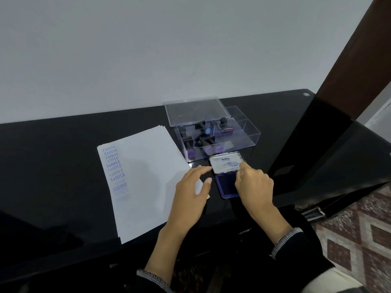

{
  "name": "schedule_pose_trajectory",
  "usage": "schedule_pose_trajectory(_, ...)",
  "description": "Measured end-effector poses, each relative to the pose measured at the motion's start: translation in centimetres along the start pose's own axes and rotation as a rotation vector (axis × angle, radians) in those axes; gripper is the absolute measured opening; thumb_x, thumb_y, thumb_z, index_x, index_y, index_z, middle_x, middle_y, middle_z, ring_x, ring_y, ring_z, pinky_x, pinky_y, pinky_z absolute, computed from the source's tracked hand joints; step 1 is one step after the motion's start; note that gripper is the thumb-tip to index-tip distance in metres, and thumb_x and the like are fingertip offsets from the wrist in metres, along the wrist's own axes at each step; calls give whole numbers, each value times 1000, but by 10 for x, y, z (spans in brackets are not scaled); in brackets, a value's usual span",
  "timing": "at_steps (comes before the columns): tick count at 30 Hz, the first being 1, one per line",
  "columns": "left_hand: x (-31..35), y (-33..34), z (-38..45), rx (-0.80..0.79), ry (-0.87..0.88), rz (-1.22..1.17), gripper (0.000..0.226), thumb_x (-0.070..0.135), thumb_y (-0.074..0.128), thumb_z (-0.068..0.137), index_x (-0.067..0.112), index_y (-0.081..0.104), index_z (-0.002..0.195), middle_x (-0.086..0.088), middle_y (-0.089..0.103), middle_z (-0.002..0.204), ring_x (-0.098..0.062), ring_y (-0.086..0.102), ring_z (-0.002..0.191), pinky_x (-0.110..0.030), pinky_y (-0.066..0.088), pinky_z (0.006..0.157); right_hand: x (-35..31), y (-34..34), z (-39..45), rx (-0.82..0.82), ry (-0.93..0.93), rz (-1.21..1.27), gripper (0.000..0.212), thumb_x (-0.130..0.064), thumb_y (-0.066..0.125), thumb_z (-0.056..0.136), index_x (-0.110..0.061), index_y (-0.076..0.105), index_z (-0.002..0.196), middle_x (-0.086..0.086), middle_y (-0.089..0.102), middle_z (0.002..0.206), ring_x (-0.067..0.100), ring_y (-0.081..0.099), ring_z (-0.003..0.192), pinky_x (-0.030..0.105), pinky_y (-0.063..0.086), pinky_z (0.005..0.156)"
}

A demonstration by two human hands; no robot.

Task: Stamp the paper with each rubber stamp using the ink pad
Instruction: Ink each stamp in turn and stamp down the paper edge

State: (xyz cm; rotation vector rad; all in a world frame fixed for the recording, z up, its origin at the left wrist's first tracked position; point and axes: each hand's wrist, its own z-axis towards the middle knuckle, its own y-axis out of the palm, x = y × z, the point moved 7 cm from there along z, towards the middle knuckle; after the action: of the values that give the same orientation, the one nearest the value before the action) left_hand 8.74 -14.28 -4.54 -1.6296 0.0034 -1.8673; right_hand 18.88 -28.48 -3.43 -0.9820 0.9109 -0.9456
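Ink pad [227,185] lies open on the black desk [63,176], just right of the paper stack, near the desk's front edge. Its lid [227,164] stands tilted up at the far side, white label with dark print facing the camera; the blue-violet pad surface shows below it.

Right hand [252,185] sits over the pad's right side, fingers curled, index fingertip touching the lid's lower right corner; whether it pinches the lid or only touches it, cannot tell. Left hand [193,190] rests on the right part of the paper [143,178], fingers straight and relaxed, fingertips reaching toward the lid's left edge, holding nothing.

Paper is a white stack lying at a slant, with a column of blue prints down its left margin: "SAMPLE" repeated, fainter marks below.

Clear plastic box [215,137] stands just beyond the ink pad, its clear cover [195,109] resting askew across the far side. Inside, rubber stamps [204,142] with black handles, several with purple ends, one with a blue end.

Dark sleeves with pale cuffs cover both wrists.
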Motion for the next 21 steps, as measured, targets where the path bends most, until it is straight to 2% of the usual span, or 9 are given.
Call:
schedule_pose_trajectory(2, 1, -21, 2, 56, 22, -8, 25, 18, 56, 96, 33, 63, 115, 19, 61, 120, 10, 48, 117, -7, 33, 100, 7, 8, 4, -36, 19, 18, 12, -10, 49, 91, -11, 48, 79, 12, 60, 64, 28, 41, 54, 29, 31, 49)
schedule_pose_trajectory(3, -2, -32, 3, 79, 19, 1, 25, 17, 56, 96, 34, 63, 113, 19, 61, 118, 11, 49, 114, -7, 33, 100, 8, 8, 6, -49, 20, 30, 12, -13, 45, 93, -11, 51, 83, 10, 60, 69, 28, 43, 59, 30, 34, 54)
schedule_pose_trajectory(5, -13, -55, 4, 118, -4, 40, 24, 18, 55, 97, 35, 63, 112, 19, 61, 119, 10, 48, 116, -11, 32, 103, 8, 5, 10, -64, 22, 43, 14, -15, 44, 93, -11, 53, 83, 6, 55, 68, 26, 44, 62, 30, 34, 55)
schedule_pose_trajectory(7, -28, -79, 2, 149, -40, 98, 23, 21, 54, 97, 33, 63, 114, 17, 60, 122, 3, 47, 122, -21, 33, 107, 5, 5, 15, -86, 19, 47, 15, -15, 44, 93, -12, 49, 79, 3, 50, 68, 26, 43, 62, 30, 33, 55)
schedule_pose_trajectory(10, -55, -115, -3, 178, -112, 211, 24, 22, 52, 98, 31, 63, 117, 16, 58, 126, -4, 44, 127, -31, 34, 109, 6, 8, 15, -88, 24, 57, 16, -15, 45, 92, -12, 46, 76, 5, 50, 67, 27, 45, 62, 31, 34, 55)
schedule_pose_trajectory(12, -71, -138, -7, 198, -155, 304, 25, 23, 52, 98, 31, 62, 119, 15, 57, 128, -8, 42, 130, -35, 35, 107, 9, 9, 10, -43, 28, 112, 17, -14, 45, 92, -11, 46, 75, 6, 51, 62, 30, 47, 59, 32, 36, 54)
schedule_pose_trajectory(15, -89, -162, -13, 226, -209, 421, 27, 22, 52, 97, 25, 60, 123, 8, 53, 135, -14, 40, 132, -38, 38, 101, 13, 6, 0, 23, 50, 196, 22, -11, 47, 90, -14, 39, 70, 2, 42, 50, 30, 44, 51, 31, 34, 52)
schedule_pose_trajectory(18, -101, -175, -21, 242, -260, 510, 34, 25, 51, 98, 20, 54, 131, 7, 47, 143, -13, 24, 142, -46, 34, 106, 17, 5, -4, 31, 55, 215, 23, -11, 49, 90, -14, 40, 69, 4, 45, 49, 28, 45, 47, 29, 31, 48)
schedule_pose_trajectory(21, -109, -179, -28, 251, -271, 554, 40, 30, 48, 99, 17, 50, 137, 5, 43, 147, -13, 18, 145, -50, 28, 113, 15, 7, 4, -57, 39, 193, 28, -15, 49, 90, -16, 37, 65, 2, 45, 53, 28, 48, 52, 29, 32, 48)
